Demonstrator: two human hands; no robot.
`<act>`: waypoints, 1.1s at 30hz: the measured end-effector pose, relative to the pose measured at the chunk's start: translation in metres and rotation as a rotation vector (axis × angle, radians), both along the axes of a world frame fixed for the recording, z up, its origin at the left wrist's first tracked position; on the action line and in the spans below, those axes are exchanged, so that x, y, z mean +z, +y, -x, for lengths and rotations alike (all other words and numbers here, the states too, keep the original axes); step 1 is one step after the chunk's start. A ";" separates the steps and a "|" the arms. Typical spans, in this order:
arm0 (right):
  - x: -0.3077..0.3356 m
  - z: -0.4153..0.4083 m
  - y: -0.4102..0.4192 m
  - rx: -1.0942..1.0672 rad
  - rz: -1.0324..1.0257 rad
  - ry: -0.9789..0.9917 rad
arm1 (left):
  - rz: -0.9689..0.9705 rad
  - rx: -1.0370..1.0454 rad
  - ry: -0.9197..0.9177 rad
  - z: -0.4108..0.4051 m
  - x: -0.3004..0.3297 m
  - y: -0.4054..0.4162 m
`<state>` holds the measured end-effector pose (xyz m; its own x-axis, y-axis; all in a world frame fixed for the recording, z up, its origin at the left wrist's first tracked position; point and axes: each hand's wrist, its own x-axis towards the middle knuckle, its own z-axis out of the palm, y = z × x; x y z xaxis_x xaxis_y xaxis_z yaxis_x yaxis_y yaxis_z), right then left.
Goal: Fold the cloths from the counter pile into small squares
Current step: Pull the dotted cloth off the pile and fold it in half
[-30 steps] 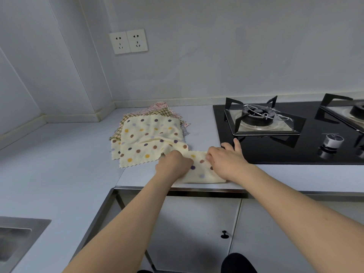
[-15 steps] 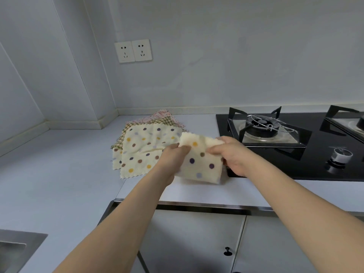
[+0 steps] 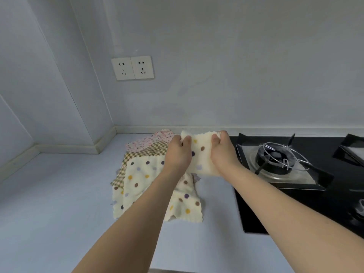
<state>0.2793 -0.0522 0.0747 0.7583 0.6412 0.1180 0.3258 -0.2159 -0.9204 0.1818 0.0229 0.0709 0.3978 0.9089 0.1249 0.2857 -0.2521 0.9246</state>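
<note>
Both hands' [image 3: 178, 152] [image 3: 223, 152] grips pinch a folded dotted cloth [image 3: 201, 154] above the pale counter [image 3: 59, 194], beside the black hob [image 3: 295, 194].

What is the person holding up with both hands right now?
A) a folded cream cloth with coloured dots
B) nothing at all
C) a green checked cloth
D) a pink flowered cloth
A: the left hand and right hand each grip a top corner of the folded cream dotted cloth, lifted above the pile on the counter.
</note>
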 end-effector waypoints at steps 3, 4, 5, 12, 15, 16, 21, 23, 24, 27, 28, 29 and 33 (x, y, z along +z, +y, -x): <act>0.053 -0.007 -0.016 -0.058 -0.003 -0.100 | -0.061 -0.022 0.034 -0.006 0.048 -0.013; 0.068 -0.011 -0.023 -0.068 -0.006 -0.103 | -0.083 -0.032 0.032 -0.009 0.064 -0.021; 0.082 -0.016 -0.031 -0.079 -0.011 -0.101 | -0.105 -0.041 0.027 -0.012 0.079 -0.031; 0.145 -0.062 -0.105 -0.163 0.001 -0.013 | -0.070 -0.159 0.055 -0.064 0.152 -0.097; 0.165 -0.100 -0.142 -0.173 -0.016 0.009 | -0.066 -0.192 0.040 -0.103 0.175 -0.132; 0.169 -0.115 -0.155 -0.182 -0.025 0.009 | -0.068 -0.205 0.030 -0.118 0.180 -0.144; 0.180 -0.200 -0.226 -0.225 -0.026 0.008 | -0.070 -0.249 0.007 -0.205 0.186 -0.212; 0.183 -0.235 -0.253 -0.232 -0.010 0.007 | -0.052 -0.247 -0.001 -0.242 0.187 -0.240; 0.185 -0.252 -0.266 -0.237 0.001 0.010 | -0.034 -0.250 -0.001 -0.259 0.187 -0.253; 0.185 -0.299 -0.299 -0.257 0.049 0.022 | 0.016 -0.274 0.016 -0.306 0.188 -0.285; 0.183 -0.313 -0.306 -0.262 0.061 0.034 | 0.024 -0.284 0.020 -0.321 0.187 -0.292; 0.181 -0.327 -0.312 -0.266 0.072 0.053 | 0.025 -0.291 0.025 -0.335 0.185 -0.297; 0.171 -0.377 -0.325 -0.278 0.064 0.110 | 0.057 -0.296 0.042 -0.388 0.173 -0.308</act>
<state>0.6561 -0.3776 0.2453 0.9118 0.4105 -0.0086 0.1449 -0.3415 -0.9286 0.5697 -0.2848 0.2435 0.6502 0.7578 0.0548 0.2455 -0.2778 0.9287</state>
